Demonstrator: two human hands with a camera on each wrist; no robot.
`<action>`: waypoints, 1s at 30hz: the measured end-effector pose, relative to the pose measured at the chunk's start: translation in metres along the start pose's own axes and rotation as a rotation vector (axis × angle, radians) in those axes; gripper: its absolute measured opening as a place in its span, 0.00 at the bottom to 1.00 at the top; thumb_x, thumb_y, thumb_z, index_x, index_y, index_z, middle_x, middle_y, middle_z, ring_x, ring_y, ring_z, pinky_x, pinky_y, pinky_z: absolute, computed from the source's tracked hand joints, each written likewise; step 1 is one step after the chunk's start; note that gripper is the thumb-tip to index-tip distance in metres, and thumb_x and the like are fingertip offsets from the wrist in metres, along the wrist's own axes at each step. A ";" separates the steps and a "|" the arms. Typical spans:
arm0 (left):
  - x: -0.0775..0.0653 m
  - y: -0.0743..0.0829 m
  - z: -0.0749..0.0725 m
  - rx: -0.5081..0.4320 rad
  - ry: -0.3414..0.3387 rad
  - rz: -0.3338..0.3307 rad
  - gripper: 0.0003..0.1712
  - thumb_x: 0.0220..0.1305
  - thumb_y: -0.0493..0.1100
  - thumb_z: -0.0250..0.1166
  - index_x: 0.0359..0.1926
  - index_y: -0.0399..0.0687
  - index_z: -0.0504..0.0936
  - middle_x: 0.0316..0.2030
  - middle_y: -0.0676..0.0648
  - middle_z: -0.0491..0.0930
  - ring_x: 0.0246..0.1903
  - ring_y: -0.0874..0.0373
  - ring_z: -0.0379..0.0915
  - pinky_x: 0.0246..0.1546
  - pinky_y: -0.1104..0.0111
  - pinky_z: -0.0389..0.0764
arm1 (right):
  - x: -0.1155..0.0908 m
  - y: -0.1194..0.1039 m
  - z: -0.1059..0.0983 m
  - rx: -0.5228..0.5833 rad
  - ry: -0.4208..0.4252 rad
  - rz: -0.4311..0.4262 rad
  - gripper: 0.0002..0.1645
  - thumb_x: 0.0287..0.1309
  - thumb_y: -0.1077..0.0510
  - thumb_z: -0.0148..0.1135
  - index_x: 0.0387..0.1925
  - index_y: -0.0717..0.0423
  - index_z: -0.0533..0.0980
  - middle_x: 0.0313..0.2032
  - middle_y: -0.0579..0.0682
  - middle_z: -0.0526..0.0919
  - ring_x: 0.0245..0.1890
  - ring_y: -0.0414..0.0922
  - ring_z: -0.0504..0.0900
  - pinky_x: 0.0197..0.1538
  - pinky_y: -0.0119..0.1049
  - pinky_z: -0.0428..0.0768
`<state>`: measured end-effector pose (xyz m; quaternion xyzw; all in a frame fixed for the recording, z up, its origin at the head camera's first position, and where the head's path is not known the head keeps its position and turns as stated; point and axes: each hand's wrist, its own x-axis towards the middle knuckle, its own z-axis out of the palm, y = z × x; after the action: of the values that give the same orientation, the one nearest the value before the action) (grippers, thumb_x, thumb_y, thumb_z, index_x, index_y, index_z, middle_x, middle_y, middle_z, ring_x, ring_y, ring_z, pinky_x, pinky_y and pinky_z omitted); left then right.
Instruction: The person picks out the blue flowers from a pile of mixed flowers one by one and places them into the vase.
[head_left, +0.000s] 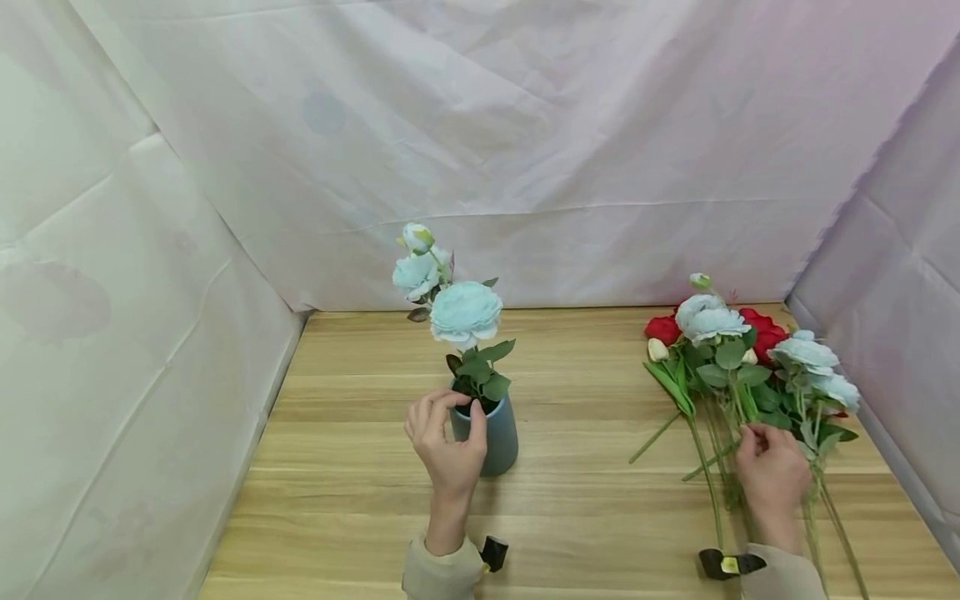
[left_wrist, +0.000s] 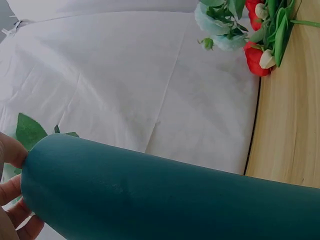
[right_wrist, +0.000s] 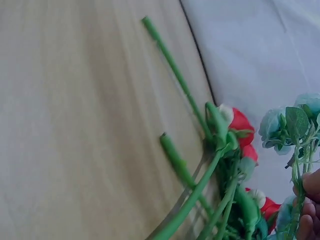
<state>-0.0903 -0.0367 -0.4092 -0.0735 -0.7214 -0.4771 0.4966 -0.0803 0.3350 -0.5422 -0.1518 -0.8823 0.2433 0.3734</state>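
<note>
A blue-grey vase [head_left: 501, 442] stands on the table, holding light-blue artificial flowers [head_left: 465, 313] with dark green leaves. My left hand [head_left: 448, 437] grips the vase's rim between thumb and fingers. In the left wrist view its fingers [left_wrist: 19, 212] lie against the upper end of the vase [left_wrist: 150, 190]. Over the pile at the right, my right hand [head_left: 776, 479] pinches the stem of a light-blue flower [head_left: 708, 318]. The right wrist view shows fingertips [right_wrist: 311, 185] on green stems [right_wrist: 298, 175] below blue blooms; part of that hand is cut off by the frame edge.
Beside the right hand lie red flowers [head_left: 663, 331], a white tulip [head_left: 657, 350] and more light-blue flowers [head_left: 806, 353], their stems crossing on the wooden table [head_left: 360, 500]. Pale cloth [head_left: 525, 150] hangs behind the table and on both sides.
</note>
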 end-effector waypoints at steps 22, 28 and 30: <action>-0.011 -0.007 -0.001 -0.206 0.043 0.235 0.08 0.53 0.29 0.57 0.19 0.36 0.74 0.20 0.42 0.73 0.22 0.51 0.67 0.27 0.68 0.69 | 0.023 -0.062 -0.023 0.334 -0.010 0.261 0.13 0.58 0.58 0.63 0.37 0.68 0.80 0.22 0.22 0.71 0.21 0.26 0.68 0.24 0.17 0.64; -0.015 -0.001 0.003 -0.300 -0.036 0.248 0.06 0.54 0.28 0.56 0.22 0.33 0.76 0.22 0.41 0.75 0.24 0.51 0.71 0.28 0.67 0.75 | 0.027 -0.085 -0.029 0.472 -0.017 0.254 0.12 0.58 0.63 0.61 0.37 0.72 0.79 0.24 0.26 0.75 0.22 0.29 0.70 0.24 0.18 0.66; -0.018 0.000 0.006 -0.323 -0.075 0.253 0.05 0.55 0.28 0.56 0.24 0.33 0.76 0.23 0.41 0.75 0.24 0.51 0.72 0.29 0.67 0.76 | 0.028 -0.093 -0.029 0.505 -0.008 0.241 0.11 0.58 0.65 0.61 0.36 0.73 0.79 0.25 0.26 0.76 0.22 0.30 0.70 0.25 0.18 0.67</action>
<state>-0.0853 -0.0250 -0.4238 -0.2600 -0.6386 -0.5170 0.5071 -0.0856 0.2794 -0.4582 -0.1570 -0.7708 0.4986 0.3642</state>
